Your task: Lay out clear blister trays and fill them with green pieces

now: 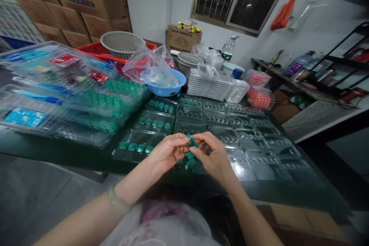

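My left hand (168, 150) and my right hand (211, 154) meet over the table's near edge, both pinched on small green plastic pieces (191, 143). More of the green pieces (188, 160) hang or lie just below the fingers. Under and around the hands lie clear blister trays (227, 136) in rows on the dark green table (72, 150). Three trays at the left hold green pieces: the nearest tray (135, 147), one behind it (155, 123) and a farther one (161, 105). The trays to the right look empty.
Stacks of filled blister packs (57, 88) pile up at the left. Behind them stand a blue bowl with a plastic bag (163, 77), a pile of clear trays (211, 84), baskets (122, 44), cardboard boxes (69, 4) and a water bottle (228, 49). A shelf (317, 80) runs along the right.
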Tool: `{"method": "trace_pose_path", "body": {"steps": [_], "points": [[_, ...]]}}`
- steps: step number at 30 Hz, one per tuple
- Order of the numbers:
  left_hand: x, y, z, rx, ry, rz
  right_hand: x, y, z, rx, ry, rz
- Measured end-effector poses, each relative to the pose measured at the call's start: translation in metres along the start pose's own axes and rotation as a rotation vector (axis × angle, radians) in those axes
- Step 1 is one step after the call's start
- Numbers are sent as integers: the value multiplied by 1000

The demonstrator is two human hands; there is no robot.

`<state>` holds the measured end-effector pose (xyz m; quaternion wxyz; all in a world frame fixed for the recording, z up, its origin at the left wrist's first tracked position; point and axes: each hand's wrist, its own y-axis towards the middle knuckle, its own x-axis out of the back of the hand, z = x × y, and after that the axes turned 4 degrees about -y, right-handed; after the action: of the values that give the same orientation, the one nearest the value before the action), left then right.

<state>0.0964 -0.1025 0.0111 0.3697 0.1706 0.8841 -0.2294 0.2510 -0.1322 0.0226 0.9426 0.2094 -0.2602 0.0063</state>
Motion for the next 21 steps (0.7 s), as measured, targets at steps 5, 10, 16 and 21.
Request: {"method": "trace_pose_path", "body": {"steps": [5,10,16,21], "points": [[8,8,0,-9,-50,-99,-12,12,-9,27,-47,41],[7,26,-8,129,-426,-256,-22,35,-20,-11,5,85],[15,34,-34,-29,-91,-192,-9,103,-73,-68,-60,41],[31,26,-34,-93,225,-172,9,194,-167,-126,-313,-140]]}}
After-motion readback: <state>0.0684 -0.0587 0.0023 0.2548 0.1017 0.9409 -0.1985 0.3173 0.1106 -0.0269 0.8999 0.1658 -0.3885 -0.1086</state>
